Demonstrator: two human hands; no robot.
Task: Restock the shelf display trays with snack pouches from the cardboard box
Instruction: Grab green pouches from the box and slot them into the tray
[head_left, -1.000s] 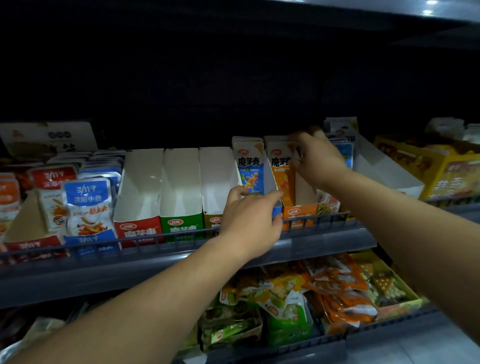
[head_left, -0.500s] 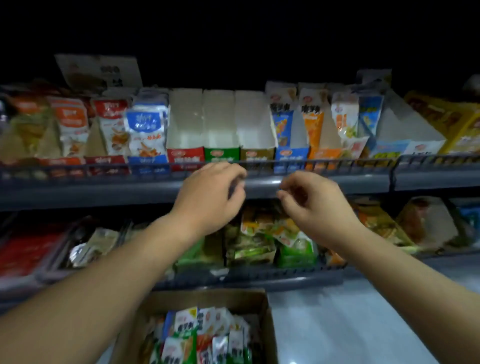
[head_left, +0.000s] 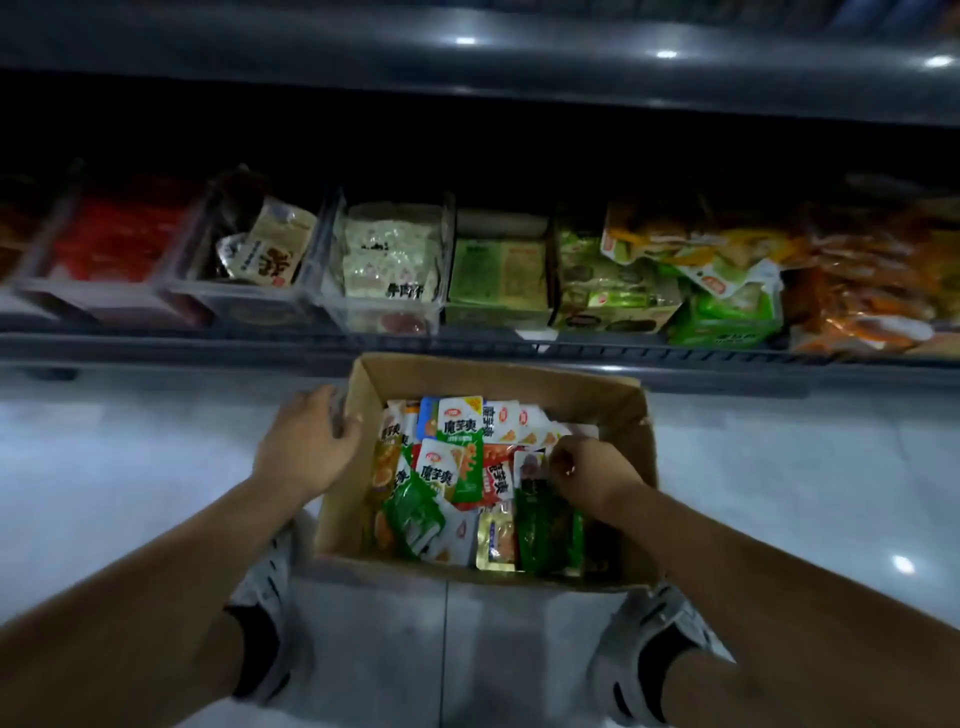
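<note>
An open cardboard box (head_left: 344, 499) stands on the floor between my feet. It is full of loose snack pouches (head_left: 459, 427) in green, white, red and orange. My left hand (head_left: 306, 448) grips the box's left wall, thumb inside and fingers outside. Inside the box on the right, my right hand (head_left: 592, 475) has its fingers curled down among the pouches and pinches the edge of a pale pouch (head_left: 529, 464). The display trays of the upper shelf are out of view.
Just beyond the box runs the lower shelf rail (head_left: 467, 347). Behind it stand clear bins (head_left: 387, 260) and cartons of packets, with orange bags (head_left: 872, 291) at the right. My shoes (head_left: 647, 639) flank the box on the pale tiled floor (head_left: 130, 467).
My view has dropped from the upper shelf to the box on the floor. Both hands came down from the shelf rail; the left took the box wall and the right went in among the pouches.
</note>
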